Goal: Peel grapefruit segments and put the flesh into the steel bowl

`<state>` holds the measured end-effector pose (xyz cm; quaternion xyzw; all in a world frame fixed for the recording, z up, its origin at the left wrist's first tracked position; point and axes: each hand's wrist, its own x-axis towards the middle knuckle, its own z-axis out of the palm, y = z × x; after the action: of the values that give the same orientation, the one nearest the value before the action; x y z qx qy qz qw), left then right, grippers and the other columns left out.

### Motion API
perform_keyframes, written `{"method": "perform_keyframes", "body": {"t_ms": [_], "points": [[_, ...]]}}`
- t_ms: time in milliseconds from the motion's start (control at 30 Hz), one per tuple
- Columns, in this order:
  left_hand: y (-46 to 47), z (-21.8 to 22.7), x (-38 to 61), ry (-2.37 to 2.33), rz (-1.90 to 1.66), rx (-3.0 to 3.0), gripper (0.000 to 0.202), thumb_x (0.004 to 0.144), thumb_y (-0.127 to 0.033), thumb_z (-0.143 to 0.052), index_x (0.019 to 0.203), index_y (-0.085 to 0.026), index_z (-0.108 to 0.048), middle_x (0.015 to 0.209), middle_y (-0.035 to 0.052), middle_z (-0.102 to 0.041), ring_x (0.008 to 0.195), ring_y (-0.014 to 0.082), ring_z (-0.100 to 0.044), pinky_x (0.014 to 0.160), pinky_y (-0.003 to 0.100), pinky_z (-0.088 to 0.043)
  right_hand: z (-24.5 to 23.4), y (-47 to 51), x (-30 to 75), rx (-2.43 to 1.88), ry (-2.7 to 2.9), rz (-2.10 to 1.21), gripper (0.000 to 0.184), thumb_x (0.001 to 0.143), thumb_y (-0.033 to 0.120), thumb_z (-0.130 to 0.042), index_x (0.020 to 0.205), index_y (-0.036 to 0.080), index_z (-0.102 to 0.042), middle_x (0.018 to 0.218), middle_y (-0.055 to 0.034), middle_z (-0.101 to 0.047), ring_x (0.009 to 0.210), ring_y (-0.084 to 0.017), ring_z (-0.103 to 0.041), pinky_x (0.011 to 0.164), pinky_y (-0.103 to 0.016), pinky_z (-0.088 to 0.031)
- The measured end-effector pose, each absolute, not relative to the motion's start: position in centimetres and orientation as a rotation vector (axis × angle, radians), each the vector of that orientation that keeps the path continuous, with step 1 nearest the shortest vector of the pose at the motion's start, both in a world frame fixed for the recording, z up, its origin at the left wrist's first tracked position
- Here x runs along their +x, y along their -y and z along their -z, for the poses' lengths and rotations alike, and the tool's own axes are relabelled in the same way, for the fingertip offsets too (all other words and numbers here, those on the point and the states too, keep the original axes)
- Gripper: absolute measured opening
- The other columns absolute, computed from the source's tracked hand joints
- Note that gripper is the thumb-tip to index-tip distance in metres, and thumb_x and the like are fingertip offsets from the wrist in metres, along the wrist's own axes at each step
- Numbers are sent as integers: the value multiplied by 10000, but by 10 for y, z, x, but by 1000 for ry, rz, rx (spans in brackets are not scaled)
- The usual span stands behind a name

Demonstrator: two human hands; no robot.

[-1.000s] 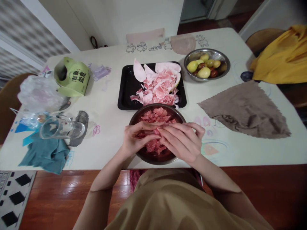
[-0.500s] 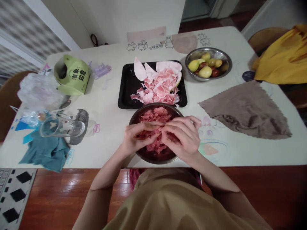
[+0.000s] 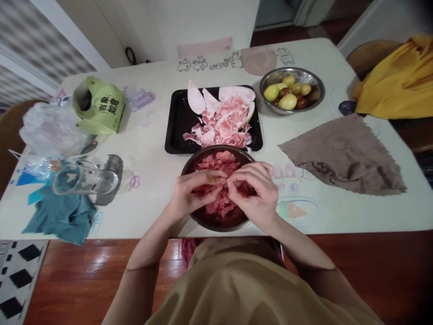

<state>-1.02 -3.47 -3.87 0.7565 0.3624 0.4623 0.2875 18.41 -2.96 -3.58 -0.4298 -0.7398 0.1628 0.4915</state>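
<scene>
A metal bowl [image 3: 203,222] at the table's front edge holds red pomelo flesh [image 3: 221,204]. Over it my left hand [image 3: 189,192] and my right hand [image 3: 259,192] meet, their thumbs and fingertips pinched together on a small piece of pomelo flesh [image 3: 223,180]. Most of that piece is hidden by the fingers. Just behind the bowl lies a black tray [image 3: 179,131], heaped on its right side with pale pink pomelo membranes [image 3: 230,122] and thick white pieces of rind [image 3: 196,98].
A steel bowl of fruit [image 3: 291,92] stands at the back right, beyond a brown cloth [image 3: 348,155]. On the left are a green carton [image 3: 101,106], a clear plastic bag [image 3: 50,128], a glass pitcher [image 3: 84,179] and a teal cloth [image 3: 61,214].
My right hand has shifted slightly left, its fingers curling a little more. The left hand stays almost still, and both remain at the same piece. The view has drifted slightly.
</scene>
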Motion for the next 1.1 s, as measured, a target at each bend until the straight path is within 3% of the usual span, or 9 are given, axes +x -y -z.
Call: {"method": "perform_keyframes", "body": {"t_ms": [233,400,633,733,800,967,1100], "points": [[35,37,-11,-1016,-1215,1976,196,818,-115,-779,1002,-167,-741,1059,106,-801,988,202,-778,915,310,-636,37,30,184,-1050,1763,-303,130,874,144,-667,828,266,-656,772,52,-735,777,-169,-666,861,-417,-410],[34,37,-10,-1127,-1172,1855,219,799,-131,-787,1008,-166,-735,1044,95,-799,884,181,-785,761,233,-654,35,29,186,-1097,1696,-341,112,890,181,-659,812,260,-669,769,36,-726,749,-168,-658,858,-421,-420],[29,32,-7,-1040,-1102,1867,435,841,-131,-741,1268,-182,-676,1250,131,-738,1117,210,-734,896,301,-645,35,27,187,-1096,1688,-472,119,909,189,-660,808,251,-673,768,29,-727,742,-167,-649,827,-414,-423],[26,30,-6,-968,-1119,1985,384,842,-164,-776,1220,-194,-713,1282,133,-728,1215,243,-689,1060,440,-573,36,28,185,-1086,1695,-475,110,913,198,-668,819,251,-688,775,24,-736,746,-169,-654,824,-412,-429],[24,31,-7,-917,-1169,2026,370,823,-201,-818,1183,-200,-734,1246,131,-747,1218,253,-685,1090,483,-542,36,29,183,-1073,1714,-480,108,918,209,-672,821,254,-691,769,23,-739,739,-169,-655,817,-410,-435],[22,34,-7,-950,-1234,1999,203,859,-197,-782,1060,-222,-777,1138,103,-787,1173,245,-700,1057,493,-556,36,31,182,-1021,1763,-421,99,905,178,-693,845,257,-692,778,31,-744,748,-160,-664,825,-409,-438],[25,35,-6,-965,-1252,2005,149,857,-158,-772,998,-207,-781,1078,88,-802,1136,238,-711,1021,464,-580,40,30,187,-941,1885,-177,112,892,149,-705,907,257,-684,859,30,-777,814,-167,-698,855,-407,-446]]}}
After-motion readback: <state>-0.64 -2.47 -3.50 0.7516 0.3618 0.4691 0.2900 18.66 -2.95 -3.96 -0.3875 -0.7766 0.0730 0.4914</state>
